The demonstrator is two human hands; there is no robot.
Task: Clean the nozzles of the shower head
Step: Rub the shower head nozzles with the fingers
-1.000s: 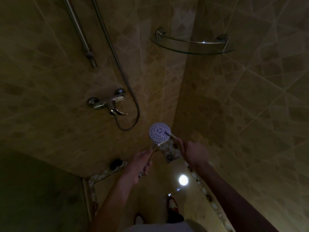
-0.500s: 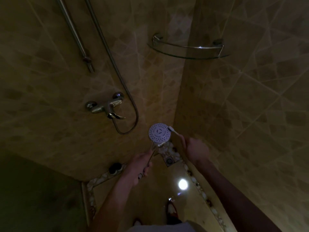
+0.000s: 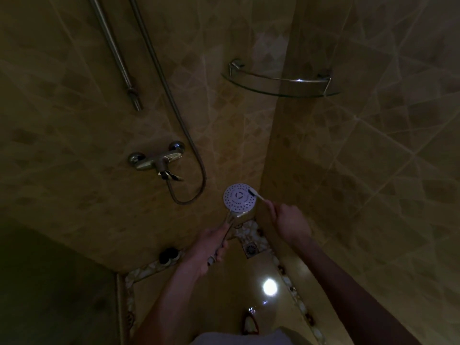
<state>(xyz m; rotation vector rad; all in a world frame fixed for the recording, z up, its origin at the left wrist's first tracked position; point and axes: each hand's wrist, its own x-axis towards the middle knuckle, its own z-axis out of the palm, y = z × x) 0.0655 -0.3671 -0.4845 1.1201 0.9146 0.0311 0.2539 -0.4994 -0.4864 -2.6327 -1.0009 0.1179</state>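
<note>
Dim tiled shower corner [image 3: 276,145], glossy floor [image 3: 224,295]

The shower head [image 3: 239,197] sits between the left hand [image 3: 208,247] below and the right hand [image 3: 290,221] to its right. Tap [image 3: 159,161] far left; shelf [image 3: 281,87] far right.

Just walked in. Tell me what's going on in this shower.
A person is cleaning a shower head in a dim, tiled shower corner. The left hand grips its handle, nozzle face turned up toward the camera. The right hand holds a small brush, which looks like a toothbrush, with its head at the face's upper right edge. The hose loops back to the wall tap.
</note>
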